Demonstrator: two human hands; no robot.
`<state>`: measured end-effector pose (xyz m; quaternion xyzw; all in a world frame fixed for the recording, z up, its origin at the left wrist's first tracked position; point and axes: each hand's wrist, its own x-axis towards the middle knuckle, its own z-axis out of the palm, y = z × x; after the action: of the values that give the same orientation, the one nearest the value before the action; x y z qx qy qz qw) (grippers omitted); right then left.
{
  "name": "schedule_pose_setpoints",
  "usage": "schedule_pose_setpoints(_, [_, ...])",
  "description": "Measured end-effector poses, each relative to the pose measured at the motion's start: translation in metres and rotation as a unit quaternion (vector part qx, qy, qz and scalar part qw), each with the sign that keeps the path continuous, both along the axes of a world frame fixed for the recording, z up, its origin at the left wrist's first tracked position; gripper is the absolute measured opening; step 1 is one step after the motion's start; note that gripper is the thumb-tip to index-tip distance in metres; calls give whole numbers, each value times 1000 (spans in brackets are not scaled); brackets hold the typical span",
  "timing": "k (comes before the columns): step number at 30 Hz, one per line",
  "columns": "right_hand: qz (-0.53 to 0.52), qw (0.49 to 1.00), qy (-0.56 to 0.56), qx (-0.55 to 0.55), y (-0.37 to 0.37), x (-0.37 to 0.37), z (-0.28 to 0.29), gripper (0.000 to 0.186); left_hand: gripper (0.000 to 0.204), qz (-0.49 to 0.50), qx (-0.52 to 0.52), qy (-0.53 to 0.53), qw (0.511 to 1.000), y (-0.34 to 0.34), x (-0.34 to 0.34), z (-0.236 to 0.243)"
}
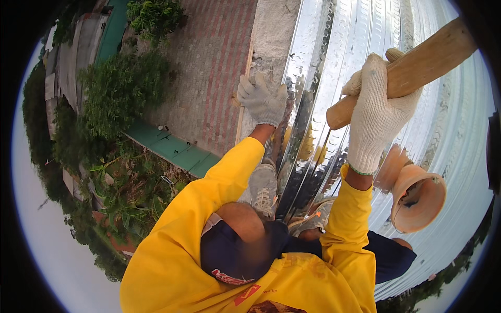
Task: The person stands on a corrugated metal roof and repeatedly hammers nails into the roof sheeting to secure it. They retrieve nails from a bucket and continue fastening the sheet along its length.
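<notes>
gripping a wooden bar (433, 60) near its lower end, the gloved right hand (380, 112) closes its fingers around it; the bar slants up and right over shiny ribbed metal sheeting (360, 31), its longer part beyond the hand. the gloved left hand (263, 100), fingers spread, lies at a concrete ledge (274, 31), apart from the bar.

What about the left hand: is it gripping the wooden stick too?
No: the left hand is spread open, apart from the wooden stick, which only the right hand grips.
</notes>
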<state>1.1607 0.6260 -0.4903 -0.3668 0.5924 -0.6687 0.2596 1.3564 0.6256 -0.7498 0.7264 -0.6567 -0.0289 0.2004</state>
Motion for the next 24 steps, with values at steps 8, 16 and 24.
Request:
schedule_pose_setpoints(8, [146, 886, 54, 436, 46, 70, -115, 48, 98, -6, -33, -25, 999, -9, -1, -5])
schedule_pose_setpoints(16, [10, 998, -15, 58, 2, 4, 5, 40, 100, 0, 9, 2, 1000, 0, 1, -4])
schedule_pose_setpoints(24, [147, 895, 2, 420, 53, 76, -123, 46, 99, 2, 41, -12, 999, -2, 2, -5])
